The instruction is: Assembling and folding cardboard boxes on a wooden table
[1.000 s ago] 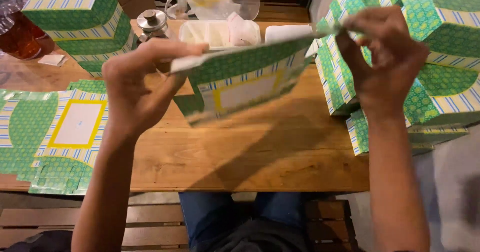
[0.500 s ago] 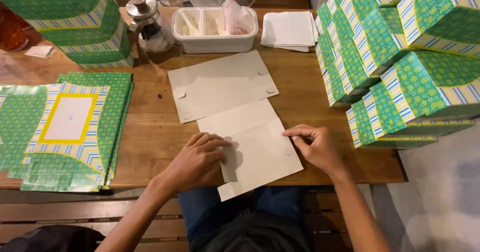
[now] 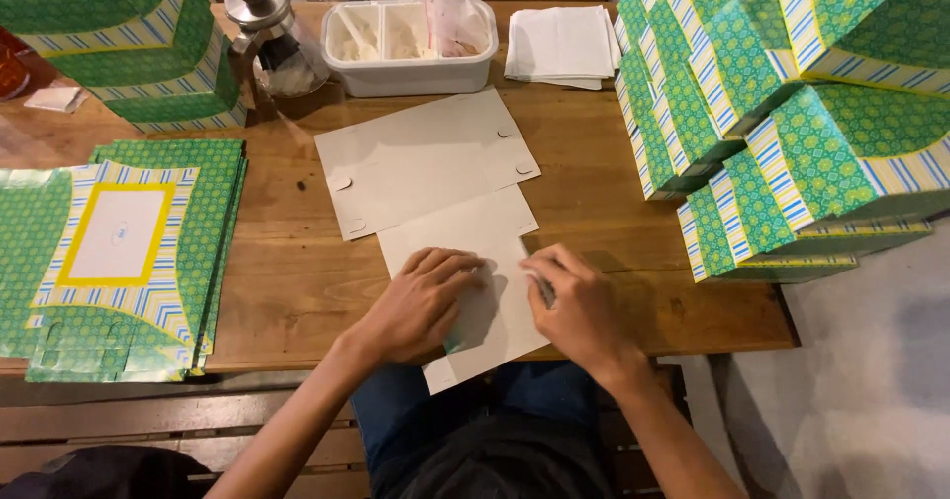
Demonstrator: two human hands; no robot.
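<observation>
Our left hand (image 3: pixel 421 301) presses flat, fingers spread and clasping nothing, on the pale flat cardboard box blank (image 3: pixel 465 262) at the wooden counter's (image 3: pixel 297 272) near edge. Our right hand (image 3: pixel 579 306) pinches its right border. The blank overhangs that edge, so uneven pressure could crease it crookedly or slide it off.

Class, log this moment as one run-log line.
left hand: pressing flat box blank | right hand: creasing its edge | table: wooden
</observation>
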